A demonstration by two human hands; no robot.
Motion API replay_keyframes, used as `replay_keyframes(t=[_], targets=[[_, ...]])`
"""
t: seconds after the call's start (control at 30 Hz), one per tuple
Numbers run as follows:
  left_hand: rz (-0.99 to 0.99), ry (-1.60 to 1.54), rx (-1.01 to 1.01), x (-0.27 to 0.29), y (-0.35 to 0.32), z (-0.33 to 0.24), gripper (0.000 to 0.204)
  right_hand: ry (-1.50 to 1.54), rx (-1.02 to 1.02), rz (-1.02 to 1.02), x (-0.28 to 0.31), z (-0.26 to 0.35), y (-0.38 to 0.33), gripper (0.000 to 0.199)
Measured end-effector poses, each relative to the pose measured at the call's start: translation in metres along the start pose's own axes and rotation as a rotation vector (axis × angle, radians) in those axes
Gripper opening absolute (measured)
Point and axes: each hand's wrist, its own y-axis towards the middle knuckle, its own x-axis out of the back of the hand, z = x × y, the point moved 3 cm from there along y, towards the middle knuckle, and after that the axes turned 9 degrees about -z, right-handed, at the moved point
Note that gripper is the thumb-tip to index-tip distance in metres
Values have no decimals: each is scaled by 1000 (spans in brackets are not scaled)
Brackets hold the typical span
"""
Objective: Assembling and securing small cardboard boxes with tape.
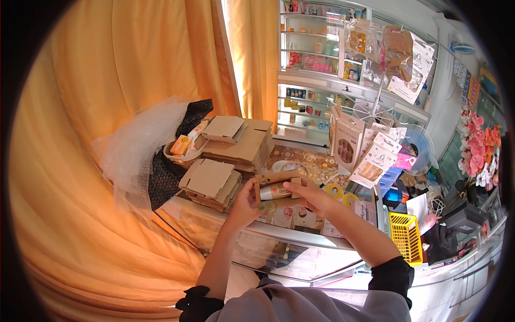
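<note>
Over the glass counter, a small open cardboard box (278, 176) is held between my two hands. Inside it lies a white tube or bottle (271, 192) with a coloured print; its exact kind is hard to make out. My left hand (247, 205) closes round the box's left end. At the right end my right hand (311, 196) grips the box, its thumb by the opening near the white item. Just left of my left hand is a stack of flattened cardboard boxes (210, 180).
Behind stands a taller cardboard stack (241, 147), next to a basket (185, 153) with small packages. Bubble wrap (137, 145) lies at the left against orange curtains (123, 64). To the right are a rack of packaged goods (370, 155), tape rolls (335, 191) and a yellow basket (405, 239).
</note>
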Motion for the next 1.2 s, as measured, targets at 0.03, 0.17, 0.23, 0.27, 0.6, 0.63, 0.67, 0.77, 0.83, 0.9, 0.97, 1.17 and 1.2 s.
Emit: replay_keyframes(t=[0.03,0.17,0.23,0.27,0.6,0.63,0.67,0.77,0.83,0.9,0.97,1.17,1.2], targets=[[2,11,-5,-1,1,-1,71,-32,-14,-26,-3,5,-3,60],[-25,-18,82,-3,-1,-1,70,-118,4,-100,-2,5,-4,54],[-8,-8,70,-3,0,-2,71,-95,15,-85,-3,3,-3,55],[8,0,63,-3,1,-3,72,-73,23,-71,-3,3,-3,55],[32,45,119,0,0,-2,80,-153,7,-91,1,2,4,69],[52,71,100,-1,1,-1,81,-160,11,-89,3,2,3,69],[71,97,81,-2,2,-2,83,-167,14,-87,4,3,3,70],[32,34,92,-8,1,-8,67,-155,-11,-122,5,2,2,69],[26,-1,98,-8,0,-8,67,-201,-7,-128,0,10,-4,63],[18,-35,106,-6,-1,-6,67,-247,-5,-134,-2,12,-5,58],[17,37,78,-5,1,-2,67,-594,122,-226,3,14,-4,55],[30,71,77,-7,3,-4,74,-457,69,-169,8,15,-2,43],[33,67,78,-8,5,-3,74,-459,67,-173,9,18,-3,43]])
